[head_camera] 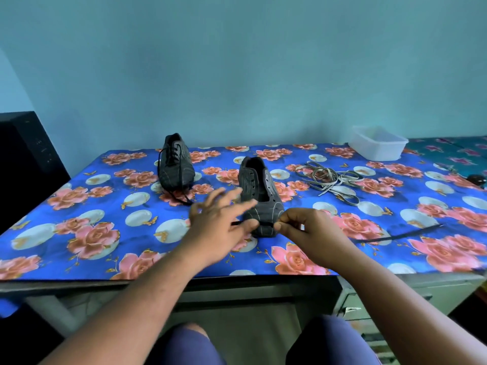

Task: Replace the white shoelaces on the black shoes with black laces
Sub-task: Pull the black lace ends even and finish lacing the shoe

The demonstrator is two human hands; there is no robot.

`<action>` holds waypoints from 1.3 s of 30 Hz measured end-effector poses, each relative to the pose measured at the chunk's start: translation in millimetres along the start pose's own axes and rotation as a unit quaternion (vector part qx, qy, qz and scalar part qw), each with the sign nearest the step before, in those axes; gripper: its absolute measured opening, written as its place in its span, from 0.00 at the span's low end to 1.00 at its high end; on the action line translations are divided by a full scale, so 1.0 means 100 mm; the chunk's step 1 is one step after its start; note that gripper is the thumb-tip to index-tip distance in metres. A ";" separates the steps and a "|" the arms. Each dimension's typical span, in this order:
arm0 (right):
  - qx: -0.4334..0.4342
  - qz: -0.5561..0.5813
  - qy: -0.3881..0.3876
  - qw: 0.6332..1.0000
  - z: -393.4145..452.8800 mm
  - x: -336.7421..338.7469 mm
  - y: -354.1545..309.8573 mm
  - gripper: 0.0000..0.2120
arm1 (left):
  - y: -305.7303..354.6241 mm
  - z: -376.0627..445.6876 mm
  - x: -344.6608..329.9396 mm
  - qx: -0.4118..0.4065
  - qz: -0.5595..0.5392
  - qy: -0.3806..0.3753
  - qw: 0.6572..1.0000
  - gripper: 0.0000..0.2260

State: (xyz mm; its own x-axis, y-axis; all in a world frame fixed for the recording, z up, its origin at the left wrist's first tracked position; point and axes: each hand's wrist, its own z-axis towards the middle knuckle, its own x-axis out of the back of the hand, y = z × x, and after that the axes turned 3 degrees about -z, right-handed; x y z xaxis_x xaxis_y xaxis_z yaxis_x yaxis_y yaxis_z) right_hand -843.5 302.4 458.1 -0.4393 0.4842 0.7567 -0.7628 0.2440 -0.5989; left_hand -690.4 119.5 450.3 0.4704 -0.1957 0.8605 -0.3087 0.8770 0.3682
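Two black shoes stand on the flowered table. The far left shoe is threaded with a black lace. The nearer shoe has bare eyelets, toe towards me. A black lace lies across the cloth to the right and runs in front of the near shoe's toe. My right hand pinches this lace just right of the toe. My left hand hovers with spread fingers left of the toe, its fingers over the lace's left end. The removed white laces lie in a heap to the right.
A white plastic tub stands at the table's back right corner. The blue floral cloth covers the table. A dark box stands at the left, beyond the table. A teal wall rises behind. My knees show below the table's front edge.
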 end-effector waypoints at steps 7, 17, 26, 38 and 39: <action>0.001 0.016 -0.002 1.000 -0.01 0.06 0.01 0.07 | 0.02 0.03 -0.05 -0.043 0.003 0.047 0.998 0.06; 0.012 0.070 -0.024 0.997 0.01 -0.05 -0.05 0.07 | 0.09 0.00 -0.18 -0.056 -0.135 -0.002 0.989 0.24; -0.048 0.032 0.015 0.998 -0.09 0.24 0.38 0.07 | -0.54 -0.11 -0.07 -0.030 0.015 0.085 0.996 0.18; 0.043 0.033 -0.008 0.998 -0.03 -0.03 -0.04 0.05 | 0.14 -0.06 -0.17 -0.074 -0.083 0.014 0.994 0.32; 0.050 0.044 -0.009 0.998 -0.02 -0.03 -0.06 0.05 | 0.18 -0.05 -0.21 -0.065 -0.109 0.001 0.992 0.29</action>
State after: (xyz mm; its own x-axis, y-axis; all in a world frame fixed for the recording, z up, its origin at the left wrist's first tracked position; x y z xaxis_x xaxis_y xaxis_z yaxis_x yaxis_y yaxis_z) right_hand -836.0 301.2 458.7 -0.5146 0.4856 0.7066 -0.7634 0.1157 -0.6355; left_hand -701.8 141.1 437.5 0.5158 -0.3865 0.7646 -0.0895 0.8632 0.4968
